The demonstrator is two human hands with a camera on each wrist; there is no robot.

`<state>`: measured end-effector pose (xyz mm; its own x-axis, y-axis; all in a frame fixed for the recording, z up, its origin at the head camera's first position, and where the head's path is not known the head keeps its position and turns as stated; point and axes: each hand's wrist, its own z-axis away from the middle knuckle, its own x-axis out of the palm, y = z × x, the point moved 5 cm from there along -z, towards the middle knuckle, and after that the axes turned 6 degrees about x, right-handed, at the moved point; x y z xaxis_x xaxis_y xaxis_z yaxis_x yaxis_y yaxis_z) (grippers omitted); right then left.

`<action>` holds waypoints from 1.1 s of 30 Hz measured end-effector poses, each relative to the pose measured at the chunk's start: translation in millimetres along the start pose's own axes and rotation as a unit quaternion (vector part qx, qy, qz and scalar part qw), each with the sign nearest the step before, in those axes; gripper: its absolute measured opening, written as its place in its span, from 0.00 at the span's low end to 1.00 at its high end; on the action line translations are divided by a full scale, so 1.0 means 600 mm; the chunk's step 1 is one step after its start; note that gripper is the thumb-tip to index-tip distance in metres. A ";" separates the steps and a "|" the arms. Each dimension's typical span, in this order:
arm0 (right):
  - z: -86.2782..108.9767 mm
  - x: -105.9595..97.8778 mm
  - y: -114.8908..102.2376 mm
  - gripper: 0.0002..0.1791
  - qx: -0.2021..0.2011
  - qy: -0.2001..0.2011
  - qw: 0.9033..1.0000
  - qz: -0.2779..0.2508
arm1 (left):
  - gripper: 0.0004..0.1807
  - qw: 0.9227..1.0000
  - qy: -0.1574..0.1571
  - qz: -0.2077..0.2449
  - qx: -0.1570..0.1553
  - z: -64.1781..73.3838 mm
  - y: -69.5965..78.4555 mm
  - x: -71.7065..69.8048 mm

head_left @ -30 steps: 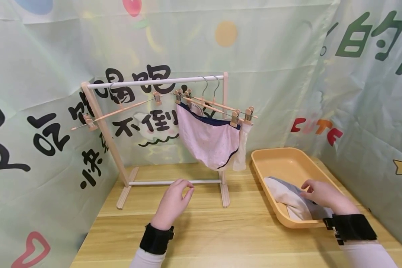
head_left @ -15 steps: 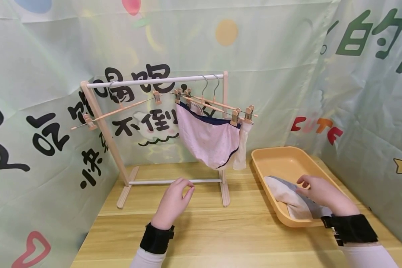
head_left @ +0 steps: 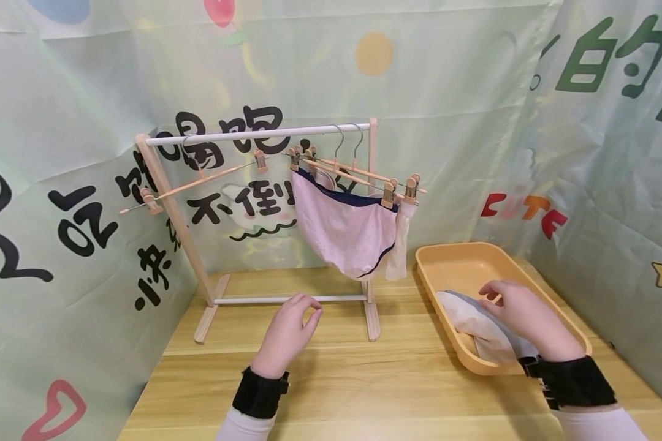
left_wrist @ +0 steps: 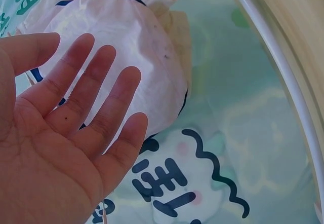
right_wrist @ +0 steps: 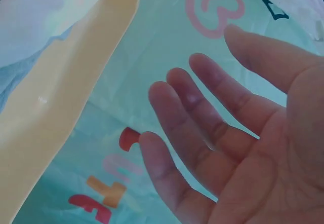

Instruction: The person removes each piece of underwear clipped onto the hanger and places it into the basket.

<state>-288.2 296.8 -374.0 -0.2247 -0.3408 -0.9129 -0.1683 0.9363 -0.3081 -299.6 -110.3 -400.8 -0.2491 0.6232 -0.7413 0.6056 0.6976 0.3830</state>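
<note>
My left hand (head_left: 288, 334) hovers over the table in front of a wooden rack, its fingers loosely bent and holding nothing. In the left wrist view, its relaxed fingers are spread before pink underpants (left_wrist: 126, 41) with navy trim. Those underpants (head_left: 344, 229) hang from a clip hanger (head_left: 336, 170) on the rack's right side, partly covering a white garment (head_left: 399, 245) behind. Over the yellow tub (head_left: 477, 250) is my right hand (head_left: 524, 315), fingers relaxed with nothing between them. Just below it lie a cream-white cloth (head_left: 477, 324) and a grey-blue cloth (head_left: 510, 334), partly hidden by the hand.
A bare clip hanger (head_left: 204, 177) hangs at the left of the rack's white top rail (head_left: 265, 133). The rack's feet (head_left: 372, 321) stand on the wooden table (head_left: 364, 380). Printed fabric (head_left: 452, 110) walls in the back and both sides.
My right hand has shifted left and slightly farther back over the tub. The left hand and the hung garments stay as they were.
</note>
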 end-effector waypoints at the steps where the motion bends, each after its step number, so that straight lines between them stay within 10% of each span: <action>1: 0.000 0.000 -0.003 0.14 -0.002 0.004 1.000 -0.002 | 0.05 1.000 0.000 0.000 0.000 0.000 0.000 0.000; 33: -0.016 0.018 -0.093 0.06 -0.072 0.205 0.974 -0.061 | 0.04 1.000 0.008 -0.009 0.023 0.001 0.004 0.007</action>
<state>-290.4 240.2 -363.9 -0.5546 -0.4823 -0.6781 -0.3441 0.8749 -0.3408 -299.0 -106.1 -403.2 -0.2720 0.6159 -0.7394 0.6347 0.6923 0.3432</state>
